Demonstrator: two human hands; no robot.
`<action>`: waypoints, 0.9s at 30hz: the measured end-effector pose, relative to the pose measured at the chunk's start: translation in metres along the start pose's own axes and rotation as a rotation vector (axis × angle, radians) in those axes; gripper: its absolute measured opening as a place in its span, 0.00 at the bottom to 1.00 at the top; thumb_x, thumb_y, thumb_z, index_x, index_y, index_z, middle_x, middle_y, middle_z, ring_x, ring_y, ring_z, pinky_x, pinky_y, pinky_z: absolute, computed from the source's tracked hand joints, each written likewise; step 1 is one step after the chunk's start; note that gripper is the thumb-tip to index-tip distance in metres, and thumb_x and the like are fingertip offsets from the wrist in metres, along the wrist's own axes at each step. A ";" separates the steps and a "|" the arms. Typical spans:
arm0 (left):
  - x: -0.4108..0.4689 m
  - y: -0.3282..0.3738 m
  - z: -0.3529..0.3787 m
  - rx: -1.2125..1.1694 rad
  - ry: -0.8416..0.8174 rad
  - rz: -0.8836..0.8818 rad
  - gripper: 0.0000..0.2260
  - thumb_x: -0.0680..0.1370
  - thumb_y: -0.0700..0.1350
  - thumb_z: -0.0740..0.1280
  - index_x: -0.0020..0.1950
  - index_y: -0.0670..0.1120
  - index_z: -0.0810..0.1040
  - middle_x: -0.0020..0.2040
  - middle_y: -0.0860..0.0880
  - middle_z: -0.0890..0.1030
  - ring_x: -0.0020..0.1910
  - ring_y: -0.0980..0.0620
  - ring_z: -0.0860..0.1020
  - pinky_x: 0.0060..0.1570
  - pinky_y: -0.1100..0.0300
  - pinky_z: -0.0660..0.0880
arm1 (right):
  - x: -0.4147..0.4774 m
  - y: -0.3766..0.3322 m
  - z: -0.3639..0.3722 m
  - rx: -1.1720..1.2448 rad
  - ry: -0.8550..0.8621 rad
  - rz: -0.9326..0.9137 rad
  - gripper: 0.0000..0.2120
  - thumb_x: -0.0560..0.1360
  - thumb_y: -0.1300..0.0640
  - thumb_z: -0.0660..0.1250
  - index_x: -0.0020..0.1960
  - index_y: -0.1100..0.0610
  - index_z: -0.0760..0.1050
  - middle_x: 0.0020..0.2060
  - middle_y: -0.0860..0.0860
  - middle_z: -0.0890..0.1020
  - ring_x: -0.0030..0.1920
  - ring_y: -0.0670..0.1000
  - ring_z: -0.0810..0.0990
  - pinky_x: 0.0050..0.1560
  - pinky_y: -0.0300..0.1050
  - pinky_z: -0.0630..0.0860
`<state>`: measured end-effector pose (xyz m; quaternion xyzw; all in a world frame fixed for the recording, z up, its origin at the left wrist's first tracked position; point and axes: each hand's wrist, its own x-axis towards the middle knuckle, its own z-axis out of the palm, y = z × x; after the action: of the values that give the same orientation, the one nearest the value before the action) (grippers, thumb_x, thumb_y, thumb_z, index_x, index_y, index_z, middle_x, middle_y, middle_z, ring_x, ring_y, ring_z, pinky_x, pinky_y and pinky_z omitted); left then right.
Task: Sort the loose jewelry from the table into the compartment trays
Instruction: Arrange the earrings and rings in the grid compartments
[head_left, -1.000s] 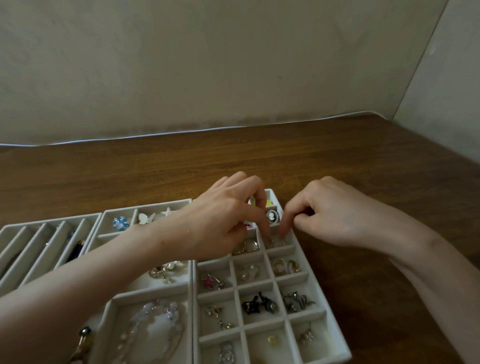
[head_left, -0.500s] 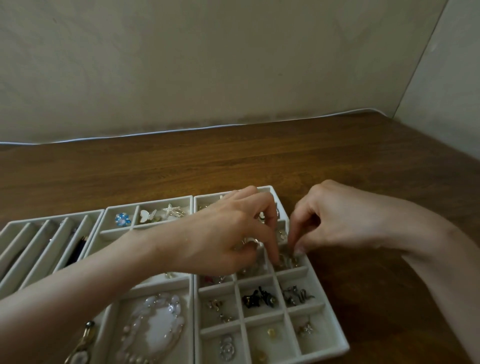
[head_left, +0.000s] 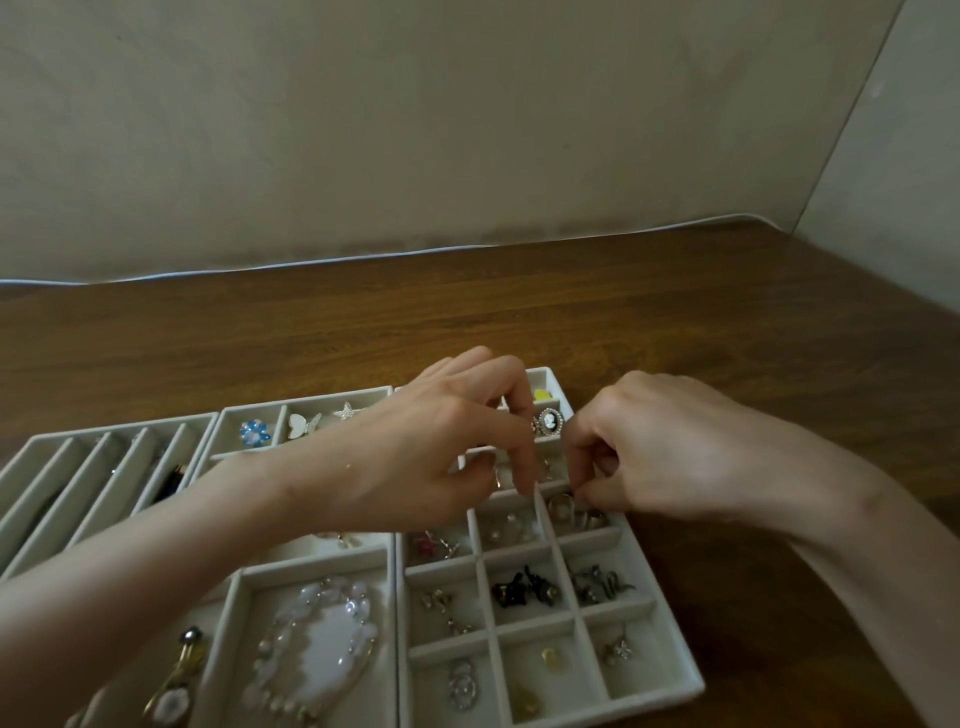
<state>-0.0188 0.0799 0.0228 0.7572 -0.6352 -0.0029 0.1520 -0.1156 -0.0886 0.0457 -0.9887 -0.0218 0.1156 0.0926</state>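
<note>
On the table (head_left: 519, 312), left hand (head_left: 415, 457) and right hand (head_left: 665, 457) curl into the tray (head_left: 670, 623), any hold seemingly hidden.

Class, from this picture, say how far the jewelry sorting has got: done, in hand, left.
Done: most grid tray compartments hold pieces, such as the cameo ring and black pieces. In hand: left hand and right hand have fingertips near the gold rings. Left: no loose piece shows on the table.

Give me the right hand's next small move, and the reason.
Probably lift the right hand clear: its curled fingers rest at the gold rings, which already lie inside a right-column compartment of the grid tray, so that piece looks placed.
</note>
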 end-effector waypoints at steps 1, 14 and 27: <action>-0.003 -0.001 -0.001 -0.005 -0.006 -0.003 0.15 0.70 0.43 0.57 0.45 0.56 0.81 0.48 0.57 0.69 0.48 0.61 0.66 0.48 0.69 0.62 | -0.001 0.000 -0.001 0.010 -0.001 -0.005 0.02 0.74 0.51 0.70 0.43 0.45 0.77 0.33 0.41 0.72 0.34 0.40 0.70 0.33 0.33 0.64; -0.025 -0.008 -0.008 -0.005 0.018 0.008 0.18 0.70 0.39 0.57 0.46 0.58 0.82 0.47 0.59 0.70 0.46 0.62 0.66 0.47 0.70 0.63 | 0.001 -0.004 0.004 0.181 0.039 -0.183 0.12 0.76 0.58 0.63 0.48 0.44 0.82 0.39 0.40 0.80 0.35 0.45 0.78 0.34 0.36 0.72; -0.031 -0.011 -0.012 -0.018 0.064 -0.021 0.17 0.71 0.41 0.56 0.48 0.57 0.80 0.47 0.58 0.70 0.48 0.57 0.69 0.49 0.71 0.64 | -0.003 0.014 -0.010 0.166 -0.086 -0.008 0.21 0.76 0.65 0.59 0.37 0.43 0.82 0.38 0.41 0.80 0.40 0.52 0.80 0.46 0.47 0.78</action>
<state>-0.0119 0.1137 0.0264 0.7621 -0.6221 0.0142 0.1788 -0.1158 -0.1048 0.0533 -0.9718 -0.0198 0.1588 0.1734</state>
